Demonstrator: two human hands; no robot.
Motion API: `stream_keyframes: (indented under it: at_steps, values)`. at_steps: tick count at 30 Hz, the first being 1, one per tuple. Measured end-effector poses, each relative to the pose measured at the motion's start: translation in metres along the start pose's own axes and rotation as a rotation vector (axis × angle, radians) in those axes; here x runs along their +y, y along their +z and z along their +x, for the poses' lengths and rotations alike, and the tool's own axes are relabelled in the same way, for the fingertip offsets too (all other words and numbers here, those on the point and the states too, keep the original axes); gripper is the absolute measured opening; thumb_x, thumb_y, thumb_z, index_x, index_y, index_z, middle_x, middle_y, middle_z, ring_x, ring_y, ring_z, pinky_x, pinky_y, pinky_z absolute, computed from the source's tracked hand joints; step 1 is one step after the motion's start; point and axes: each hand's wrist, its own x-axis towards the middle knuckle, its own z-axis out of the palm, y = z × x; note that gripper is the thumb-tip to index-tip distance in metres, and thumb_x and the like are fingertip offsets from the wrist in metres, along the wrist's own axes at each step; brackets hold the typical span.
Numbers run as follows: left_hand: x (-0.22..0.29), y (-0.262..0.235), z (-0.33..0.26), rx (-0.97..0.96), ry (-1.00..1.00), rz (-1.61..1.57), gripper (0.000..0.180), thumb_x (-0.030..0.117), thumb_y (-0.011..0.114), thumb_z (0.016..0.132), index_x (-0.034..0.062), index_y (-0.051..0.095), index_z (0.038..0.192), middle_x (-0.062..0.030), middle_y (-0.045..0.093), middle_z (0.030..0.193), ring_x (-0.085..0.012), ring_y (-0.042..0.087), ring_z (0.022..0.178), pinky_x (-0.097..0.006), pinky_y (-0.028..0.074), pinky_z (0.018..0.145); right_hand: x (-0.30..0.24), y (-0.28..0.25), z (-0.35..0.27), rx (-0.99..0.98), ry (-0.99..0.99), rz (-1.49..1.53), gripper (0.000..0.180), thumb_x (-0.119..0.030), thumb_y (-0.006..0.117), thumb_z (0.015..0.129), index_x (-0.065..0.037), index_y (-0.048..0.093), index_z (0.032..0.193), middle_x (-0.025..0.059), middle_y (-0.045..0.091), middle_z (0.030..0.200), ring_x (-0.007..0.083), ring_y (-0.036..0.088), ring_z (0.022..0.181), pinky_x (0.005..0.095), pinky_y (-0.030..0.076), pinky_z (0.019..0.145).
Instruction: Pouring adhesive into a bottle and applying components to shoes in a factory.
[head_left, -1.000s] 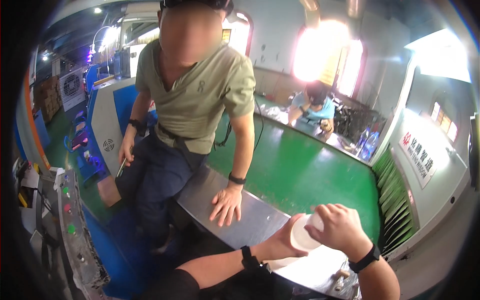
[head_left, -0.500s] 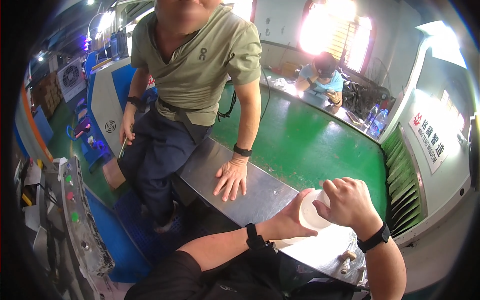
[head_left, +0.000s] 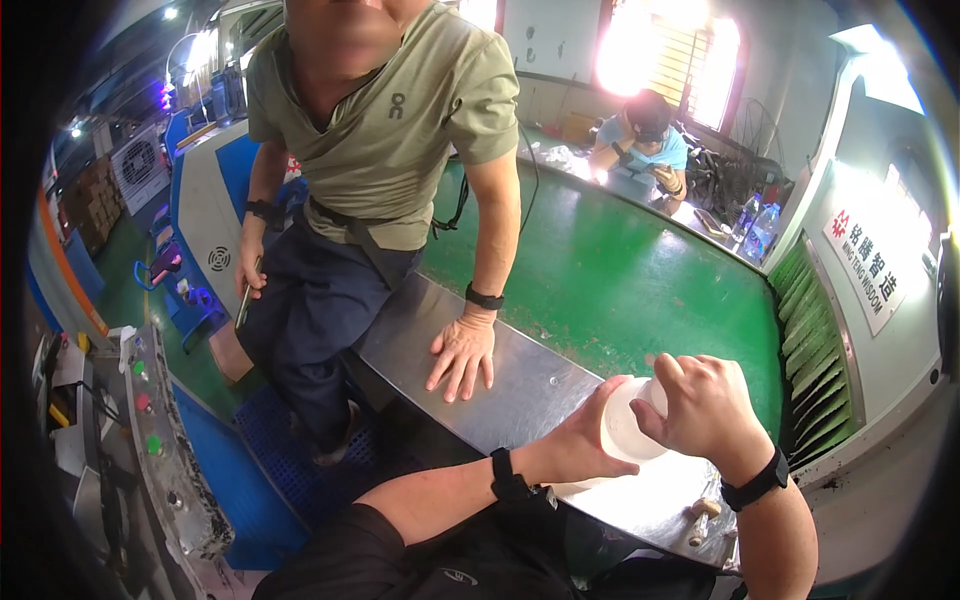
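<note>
White container [head_left: 627,430], left hand [head_left: 578,442] grasping its side, right hand [head_left: 703,408] curled over its right edge, hold unclear

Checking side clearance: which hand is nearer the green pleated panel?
Right. The right hand, against a round white object, is left of the green pleated panel; the left hand cups that object's left side, farther away.

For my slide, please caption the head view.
Left hand holding a whitish container, right hand against it, by a metal surface.
</note>
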Motion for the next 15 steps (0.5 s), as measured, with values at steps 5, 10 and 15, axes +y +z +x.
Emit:
stream_keyframes:
  at_steps: [5,10,15]
  values:
    - [0.0034,-0.0017,0.0007,-0.022,0.009,-0.005,0.119,0.021,0.093,0.068,0.0096,0.012,0.154,-0.018,0.033,0.149,-0.0314,0.036,0.141,-0.044,0.035,0.114,0.0009,-0.0016,0.0002,-0.003,-0.008,0.008,0.034,-0.037,0.071,0.075,-0.005,0.06,0.077,0.0119,0.061,0.066,0.0316,0.065,0.061,0.0422,0.052,0.054]
    - [0.0008,-0.0008,0.0011,-0.019,0.008,-0.013,0.118,0.022,0.093,0.069,0.0095,0.012,0.154,-0.0183,0.033,0.15,-0.032,0.035,0.141,-0.044,0.035,0.114,0.0022,-0.0024,-0.0001,-0.004,-0.042,-0.04,0.036,-0.039,0.073,0.076,-0.006,0.06,0.075,0.0084,0.059,0.066,0.0274,0.063,0.062,0.0391,0.05,0.055]
    - [-0.0025,0.0001,0.0015,-0.02,0.009,-0.022,0.119,0.023,0.093,0.068,0.0104,0.012,0.154,-0.0177,0.034,0.149,-0.0311,0.036,0.14,-0.043,0.035,0.114,0.0026,0.0004,-0.0011,0.07,-0.101,-0.072,0.035,-0.04,0.074,0.077,-0.007,0.06,0.074,0.0051,0.058,0.065,0.0231,0.061,0.063,0.0376,0.049,0.055]
